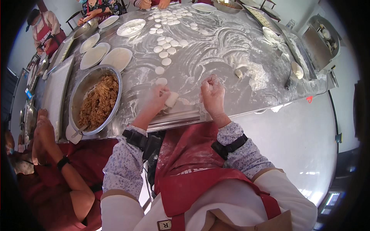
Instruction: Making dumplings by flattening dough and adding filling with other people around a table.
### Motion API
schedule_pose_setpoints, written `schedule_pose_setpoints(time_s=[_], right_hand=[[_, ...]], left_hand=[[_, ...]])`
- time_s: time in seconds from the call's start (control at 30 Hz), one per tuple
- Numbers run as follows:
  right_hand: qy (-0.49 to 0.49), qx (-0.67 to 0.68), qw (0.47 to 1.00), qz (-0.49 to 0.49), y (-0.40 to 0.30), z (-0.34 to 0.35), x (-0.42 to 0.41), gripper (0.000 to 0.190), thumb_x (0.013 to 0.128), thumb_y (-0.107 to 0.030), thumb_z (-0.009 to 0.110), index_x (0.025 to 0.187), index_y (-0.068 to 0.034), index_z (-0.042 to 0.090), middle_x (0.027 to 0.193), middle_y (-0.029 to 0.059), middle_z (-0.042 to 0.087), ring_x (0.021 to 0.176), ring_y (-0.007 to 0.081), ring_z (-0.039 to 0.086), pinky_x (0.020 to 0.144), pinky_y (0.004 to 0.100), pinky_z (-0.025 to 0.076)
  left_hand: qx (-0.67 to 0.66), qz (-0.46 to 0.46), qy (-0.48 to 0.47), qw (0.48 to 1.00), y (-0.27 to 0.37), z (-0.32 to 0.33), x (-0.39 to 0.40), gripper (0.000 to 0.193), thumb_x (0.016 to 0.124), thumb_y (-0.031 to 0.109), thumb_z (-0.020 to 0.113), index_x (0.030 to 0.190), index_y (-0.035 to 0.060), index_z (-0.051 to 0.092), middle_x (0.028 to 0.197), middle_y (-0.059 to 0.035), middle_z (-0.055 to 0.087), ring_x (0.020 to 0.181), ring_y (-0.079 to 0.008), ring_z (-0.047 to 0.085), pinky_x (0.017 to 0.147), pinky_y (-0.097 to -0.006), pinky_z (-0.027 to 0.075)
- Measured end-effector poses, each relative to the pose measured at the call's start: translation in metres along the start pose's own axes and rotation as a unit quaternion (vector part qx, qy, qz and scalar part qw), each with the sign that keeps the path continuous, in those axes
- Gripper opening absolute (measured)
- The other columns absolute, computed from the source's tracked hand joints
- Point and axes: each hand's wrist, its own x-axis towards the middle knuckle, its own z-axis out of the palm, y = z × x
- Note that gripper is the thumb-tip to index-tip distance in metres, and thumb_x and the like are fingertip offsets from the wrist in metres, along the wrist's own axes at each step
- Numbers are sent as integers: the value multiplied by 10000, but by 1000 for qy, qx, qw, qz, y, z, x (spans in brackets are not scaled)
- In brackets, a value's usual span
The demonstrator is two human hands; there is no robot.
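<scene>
My left hand [154, 101] is at the near edge of the floured steel table [190, 66], its fingers closed around a piece of pale dough [171, 99]. My right hand [212, 92] is raised to the right of it, fingers curled; a pale bit may be between the fingertips, but I cannot tell. Just beyond the left hand lies a flat dough round [161, 81], and more dough rounds [166, 61] run in a line and cluster toward the far side. A small dough lump [238, 73] rests on the flour to the right.
At left stands a steel bowl [119, 95] of brown filling with a spoon, beside white plates [120, 59] and a long tray [59, 95]. A co-worker's hands [43, 130] are close at lower left. Other people stand across the table. A flour dish [131, 28] lies farther back.
</scene>
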Motion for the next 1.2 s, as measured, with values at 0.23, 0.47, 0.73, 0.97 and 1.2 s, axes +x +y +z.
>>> schedule_pose_setpoints(time_s=[0.23, 0.47, 0.73, 0.97, 1.2], right_hand=[[2, 36, 999, 0, 2, -2, -7, 138, 787, -132, 498, 808, -5, 547, 717, 144, 589, 674, 280, 593, 661, 355, 464], [3, -8, 1000, -10, 6, -2, -6, 143, 786, -132, 502, 815, -3, 556, 720, 150, 592, 691, 279, 606, 661, 359, 465], [-6, -99, 992, -75, -5, 31, 48, 199, 784, -176, 492, 845, 7, 542, 788, 237, 595, 776, 414, 577, 704, 437, 449], [-5, -74, 997, -3, 4, 17, 22, 195, 783, -179, 485, 849, -6, 547, 784, 241, 595, 780, 407, 578, 706, 439, 451], [-2, -79, 997, -22, -1, 34, 47, 190, 790, -179, 488, 855, -12, 552, 743, 215, 606, 722, 404, 587, 664, 425, 466]], left_hand=[[-196, 22, -99, 975, 5, 9, 14, 214, 787, 122, 650, 967, 19, 598, 859, -83, 643, 765, -134, 605, 644, -272, 482], [145, 79, -1, 986, -4, 24, 16, 218, 721, 92, 674, 916, 23, 606, 798, -75, 635, 745, -156, 611, 671, -299, 485], [72, 130, 3, 989, 10, 39, 11, 203, 743, 135, 648, 905, 21, 604, 744, -126, 632, 723, -233, 623, 682, -340, 487], [164, 101, -64, 979, 3, 30, 14, 163, 778, 154, 602, 873, 23, 612, 767, -147, 631, 724, -253, 617, 663, -359, 470], [92, 109, -24, 989, 15, 38, 14, 157, 788, 160, 575, 870, 32, 614, 802, -158, 632, 756, -294, 606, 679, -363, 469]])
